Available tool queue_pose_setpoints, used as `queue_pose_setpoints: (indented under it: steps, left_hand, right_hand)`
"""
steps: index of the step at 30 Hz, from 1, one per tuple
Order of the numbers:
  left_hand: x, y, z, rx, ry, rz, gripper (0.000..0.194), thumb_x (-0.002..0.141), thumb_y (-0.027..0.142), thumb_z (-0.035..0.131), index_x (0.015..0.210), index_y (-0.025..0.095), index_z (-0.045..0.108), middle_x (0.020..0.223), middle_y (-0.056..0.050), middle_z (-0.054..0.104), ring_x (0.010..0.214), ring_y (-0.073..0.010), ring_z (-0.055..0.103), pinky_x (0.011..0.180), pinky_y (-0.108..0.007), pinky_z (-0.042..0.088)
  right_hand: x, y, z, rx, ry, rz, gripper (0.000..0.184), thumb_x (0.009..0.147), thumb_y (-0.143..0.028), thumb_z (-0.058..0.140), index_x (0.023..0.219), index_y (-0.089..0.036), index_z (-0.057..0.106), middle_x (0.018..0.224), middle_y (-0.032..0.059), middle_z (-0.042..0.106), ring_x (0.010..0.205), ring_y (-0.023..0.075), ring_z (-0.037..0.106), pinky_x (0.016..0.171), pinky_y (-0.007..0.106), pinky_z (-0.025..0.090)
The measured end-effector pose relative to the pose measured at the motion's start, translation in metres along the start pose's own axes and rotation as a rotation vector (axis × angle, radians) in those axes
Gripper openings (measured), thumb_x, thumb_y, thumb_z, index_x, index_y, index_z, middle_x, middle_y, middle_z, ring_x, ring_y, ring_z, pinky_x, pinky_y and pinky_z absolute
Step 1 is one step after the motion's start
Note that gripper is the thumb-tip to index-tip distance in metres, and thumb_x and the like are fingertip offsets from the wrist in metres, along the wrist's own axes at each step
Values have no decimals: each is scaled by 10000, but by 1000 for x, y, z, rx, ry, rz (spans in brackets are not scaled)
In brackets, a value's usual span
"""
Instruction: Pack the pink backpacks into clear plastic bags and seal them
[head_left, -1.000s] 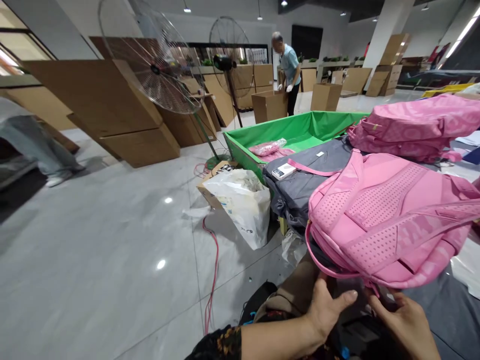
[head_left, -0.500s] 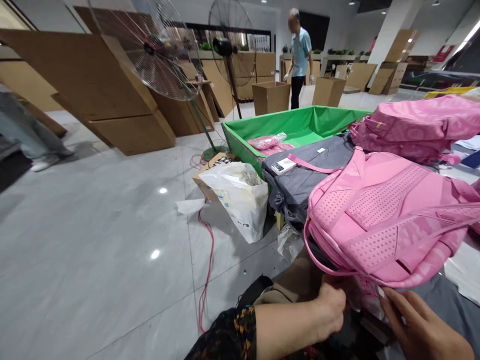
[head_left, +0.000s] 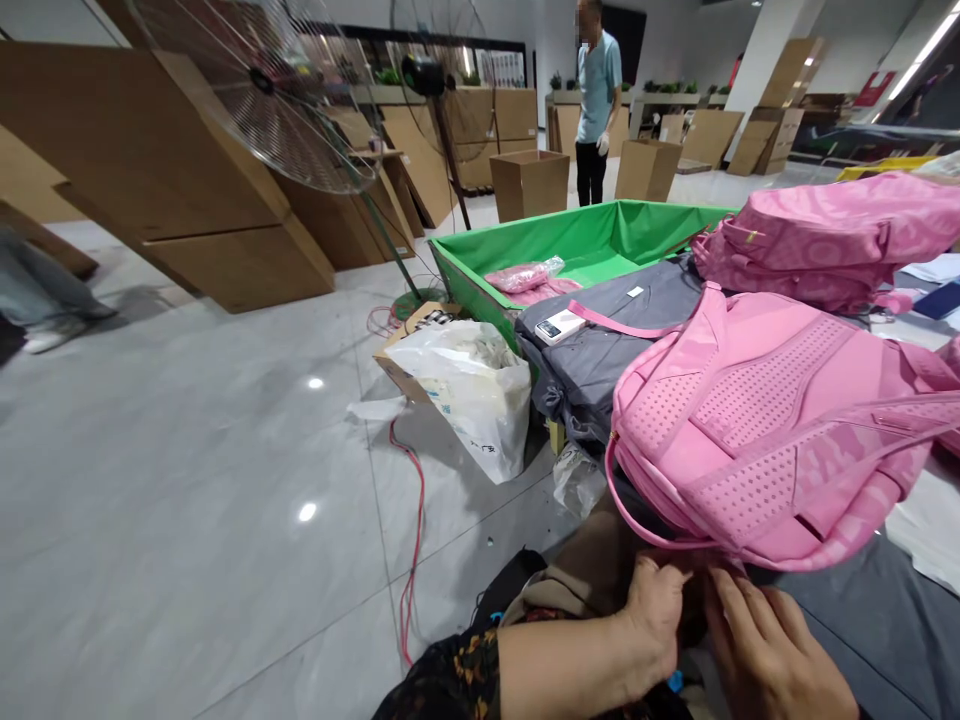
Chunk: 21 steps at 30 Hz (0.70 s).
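A pink backpack (head_left: 765, 420) lies on the grey-covered surface (head_left: 900, 620), its dotted, padded back and straps facing up. At its near lower edge my left hand (head_left: 652, 610) is closed, fingers curled under the backpack's rim. My right hand (head_left: 772, 640) is close beside it, fingers bent and pressed together at the same edge. A bit of pink material shows between the two hands, but what the fingertips grip is hidden. A thin pink loop of piping or strap (head_left: 626, 510) hangs along the backpack's left side, just above my left hand.
Behind lies another pink backpack (head_left: 832, 240). A white device (head_left: 559, 327) rests left on the grey cover. Beyond is a green bin (head_left: 622, 230) with plastic-wrapped pink items. A white bag (head_left: 480, 400), red cable (head_left: 417, 540), fans (head_left: 262, 85) and cartons (head_left: 529, 185) stand around; a person (head_left: 598, 100) is behind.
My right hand has moved left, close against my left hand, covering the pink piece seen between them before. The view has shifted slightly. The person at the back has changed posture.
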<state>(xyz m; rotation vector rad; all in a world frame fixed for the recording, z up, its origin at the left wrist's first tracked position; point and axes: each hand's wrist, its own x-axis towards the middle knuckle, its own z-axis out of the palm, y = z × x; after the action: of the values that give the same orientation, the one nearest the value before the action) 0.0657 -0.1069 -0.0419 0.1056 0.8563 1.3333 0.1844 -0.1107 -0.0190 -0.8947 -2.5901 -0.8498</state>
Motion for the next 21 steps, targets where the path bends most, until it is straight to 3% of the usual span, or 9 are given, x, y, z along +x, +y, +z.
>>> queue_pose_setpoints:
  steps: [4, 9, 12, 16, 21]
  left_hand:
    - [-5, 7, 1, -12, -22, 35, 320, 589, 316, 799, 855, 145, 750, 807, -47, 760, 791, -220, 671, 810, -350, 503]
    - [3, -7, 0, 73, 148, 111, 413, 566, 307, 892, 914, 164, 722, 940, -70, 781, 908, -239, 687, 890, -371, 512]
    - [8, -17, 2, 66, 226, 147, 432, 576, 275, 895, 949, 187, 694, 1000, -74, 779, 950, -236, 695, 944, -373, 509]
    - [7, -22, 6, 63, 278, 148, 386, 620, 272, 839, 954, 185, 666, 1001, -81, 774, 928, -222, 698, 919, -346, 524]
    - [1, -19, 0, 90, 294, 159, 360, 589, 259, 837, 907, 174, 691, 893, -65, 763, 848, -217, 692, 835, -338, 558]
  right_hand:
    - [-5, -4, -4, 38, 58, 104, 282, 980, -91, 430, 956, -157, 703, 1001, 109, 732, 898, 241, 620, 759, 379, 434]
    - [-12, -8, -2, 131, 80, 156, 188, 1001, -125, 482, 1053, -154, 660, 965, 79, 743, 879, 231, 647, 718, 373, 422]
    - [-10, -10, 0, 195, 221, 251, 154, 1005, -163, 567, 1144, -164, 632, 941, 63, 754, 828, 200, 662, 757, 348, 461]
    - [3, -11, 8, -18, 371, 463, 189, 970, -282, 685, 1085, -134, 655, 861, 81, 729, 702, 188, 633, 648, 320, 450]
    - [6, -5, 20, -64, 325, 465, 125, 990, -241, 643, 903, -165, 596, 767, 50, 650, 665, 174, 570, 613, 320, 386]
